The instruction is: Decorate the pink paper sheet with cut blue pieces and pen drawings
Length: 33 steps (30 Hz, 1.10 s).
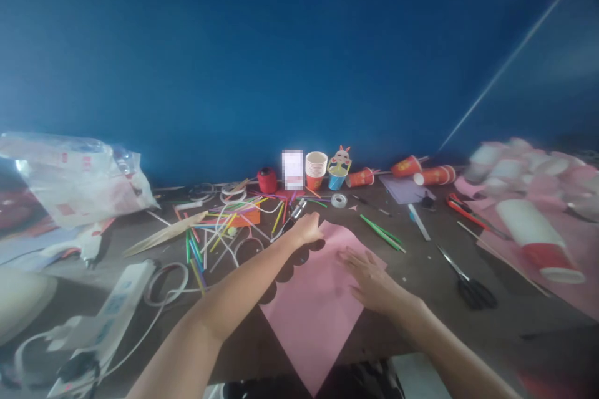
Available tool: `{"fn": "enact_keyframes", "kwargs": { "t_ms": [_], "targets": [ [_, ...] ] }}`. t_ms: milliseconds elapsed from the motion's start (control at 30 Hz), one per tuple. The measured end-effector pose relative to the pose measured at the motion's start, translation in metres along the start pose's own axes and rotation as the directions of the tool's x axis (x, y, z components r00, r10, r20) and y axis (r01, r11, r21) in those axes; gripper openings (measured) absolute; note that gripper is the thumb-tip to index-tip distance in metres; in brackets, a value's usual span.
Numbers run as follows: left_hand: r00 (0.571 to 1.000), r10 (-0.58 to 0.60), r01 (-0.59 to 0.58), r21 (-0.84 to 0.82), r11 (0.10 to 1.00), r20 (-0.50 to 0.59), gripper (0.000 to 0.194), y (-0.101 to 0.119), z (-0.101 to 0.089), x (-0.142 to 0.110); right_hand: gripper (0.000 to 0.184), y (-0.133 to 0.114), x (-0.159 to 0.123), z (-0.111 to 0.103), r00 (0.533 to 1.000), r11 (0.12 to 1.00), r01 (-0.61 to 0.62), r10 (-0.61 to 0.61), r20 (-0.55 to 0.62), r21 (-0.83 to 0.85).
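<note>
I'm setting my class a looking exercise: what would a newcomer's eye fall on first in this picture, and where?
Probably the pink sheet at lower centre, its left edge cut in round notches, with the left hand at its far end and the right hand spread on it. Next, the blue wall filling the top half, then the coloured sticks scattered left of centre.

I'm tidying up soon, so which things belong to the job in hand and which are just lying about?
In hand:
- pink paper, right hand on it, left hand at its edge

Apparently lying about:
- green sticks
- tape roll
- power strip
- purple paper
</note>
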<state>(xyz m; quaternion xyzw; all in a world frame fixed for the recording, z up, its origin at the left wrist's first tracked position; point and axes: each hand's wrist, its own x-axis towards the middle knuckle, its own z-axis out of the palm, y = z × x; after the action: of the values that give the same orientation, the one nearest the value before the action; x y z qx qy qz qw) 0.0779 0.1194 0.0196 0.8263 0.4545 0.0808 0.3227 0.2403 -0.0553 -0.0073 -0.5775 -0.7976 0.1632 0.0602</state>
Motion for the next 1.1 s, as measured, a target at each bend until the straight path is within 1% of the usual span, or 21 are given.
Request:
{"fn": "enact_keyframes", "kwargs": {
  "t_ms": [67, 133, 233, 300, 400, 500, 567, 633, 667, 700, 733, 767, 800, 833, 867, 900, 933, 967, 1000, 1033, 1100],
  "targets": [
    [0.999, -0.024, 0.024, -0.036, 0.999, -0.022, 0.046, -0.005, 0.000, 0.004, 0.069, 0.006, 0.006, -0.004, 1.000, 0.999, -0.005, 0.005, 0.010, -0.035],
    [0.998, -0.041, 0.037, -0.083, 0.996, -0.041, 0.036, -0.010, 0.001, 0.005, 0.068, 0.008, 0.012, -0.009, 1.000, 0.998, -0.018, 0.019, 0.020, -0.056],
    [0.999, -0.044, 0.038, -0.165, 0.986, -0.029, 0.020, -0.017, 0.002, 0.000, 0.065, 0.009, 0.017, -0.016, 1.000, 0.999, -0.027, 0.028, 0.008, -0.042],
    [0.999, -0.043, 0.040, -0.212, 0.976, -0.009, 0.015, -0.020, 0.002, -0.004, 0.058, 0.010, 0.020, -0.020, 1.000, 1.000, -0.018, 0.018, -0.022, -0.012],
    [0.998, -0.063, 0.064, -0.244, 0.968, 0.014, 0.020, -0.023, -0.002, -0.006, 0.042, 0.015, 0.028, -0.020, 0.998, 0.999, 0.003, 0.000, -0.061, 0.051],
    [0.994, -0.107, 0.107, -0.230, 0.967, 0.014, 0.029, -0.025, -0.007, 0.001, 0.030, 0.023, 0.040, -0.017, 0.992, 0.993, 0.044, -0.031, -0.122, 0.105],
    [0.991, -0.134, 0.134, -0.232, 0.963, 0.017, 0.029, -0.025, -0.009, 0.008, 0.027, 0.027, 0.048, -0.017, 0.979, 0.988, 0.086, -0.061, -0.194, 0.124],
    [0.988, -0.153, 0.157, -0.267, 0.951, 0.035, 0.025, -0.024, -0.008, 0.012, 0.027, 0.032, 0.049, -0.019, 0.950, 0.988, 0.099, -0.058, -0.306, 0.120],
    [0.986, -0.160, 0.164, -0.297, 0.940, 0.040, 0.023, -0.023, -0.007, 0.012, 0.027, 0.036, 0.046, -0.022, 0.927, 0.990, 0.080, -0.031, -0.373, 0.115],
    [0.985, -0.169, 0.173, -0.335, 0.926, 0.041, 0.021, -0.023, -0.007, 0.011, 0.026, 0.042, 0.038, -0.025, 0.897, 0.993, 0.034, 0.020, -0.443, 0.113],
    [0.983, -0.182, 0.183, -0.377, 0.908, 0.039, 0.019, -0.023, -0.006, 0.008, 0.025, 0.049, 0.027, -0.028, 0.859, 0.992, -0.042, 0.094, -0.503, 0.115],
    [0.979, -0.200, 0.198, -0.422, 0.885, 0.038, 0.018, -0.024, -0.007, 0.004, 0.024, 0.058, 0.012, -0.032, 0.816, 0.983, -0.138, 0.182, -0.549, 0.121],
    [0.974, -0.223, 0.215, -0.466, 0.858, 0.040, 0.018, -0.026, -0.007, -0.002, 0.023, 0.068, -0.007, -0.035, 0.739, 0.949, -0.286, 0.308, -0.600, 0.134],
    [0.971, -0.237, 0.226, -0.508, 0.831, 0.043, 0.019, -0.029, -0.009, -0.007, 0.022, 0.079, -0.028, -0.037, 0.651, 0.882, -0.449, 0.430, -0.625, 0.140],
    [0.965, -0.259, 0.238, -0.545, 0.804, 0.040, 0.020, -0.033, -0.010, -0.013, 0.021, 0.090, -0.051, -0.039, 0.569, 0.787, -0.604, 0.538, -0.622, 0.128],
    [0.961, -0.276, 0.245, -0.579, 0.777, 0.037, 0.022, -0.036, -0.012, -0.017, 0.021, 0.100, -0.072, -0.039, 0.505, 0.679, -0.727, 0.628, -0.592, 0.100],
    [0.952, -0.304, 0.255, -0.613, 0.748, 0.025, 0.024, -0.039, -0.013, -0.021, 0.022, 0.110, -0.092, -0.039, 0.465, 0.582, -0.811, 0.705, -0.535, 0.062],
    [0.944, -0.329, 0.261, -0.646, 0.718, 0.015, 0.024, -0.042, -0.014, -0.024, 0.024, 0.118, -0.110, -0.037, 0.444, 0.511, -0.859, 0.770, -0.458, 0.025],
    [0.936, -0.353, 0.264, -0.678, 0.685, 0.008, 0.025, -0.044, -0.015, -0.025, 0.028, 0.125, -0.123, -0.034, 0.437, 0.473, -0.881, 0.815, -0.381, 0.001],
    [0.927, -0.374, 0.266, -0.712, 0.650, 0.004, 0.025, -0.045, -0.015, -0.026, 0.031, 0.130, -0.134, -0.031, 0.426, 0.451, -0.893, 0.841, -0.334, -0.004],
    [0.914, -0.406, 0.263, -0.778, 0.570, 0.011, 0.024, -0.045, -0.014, -0.026, 0.037, 0.138, -0.146, -0.022, 0.417, 0.438, -0.899, 0.859, -0.297, 0.005]
  ]
}}
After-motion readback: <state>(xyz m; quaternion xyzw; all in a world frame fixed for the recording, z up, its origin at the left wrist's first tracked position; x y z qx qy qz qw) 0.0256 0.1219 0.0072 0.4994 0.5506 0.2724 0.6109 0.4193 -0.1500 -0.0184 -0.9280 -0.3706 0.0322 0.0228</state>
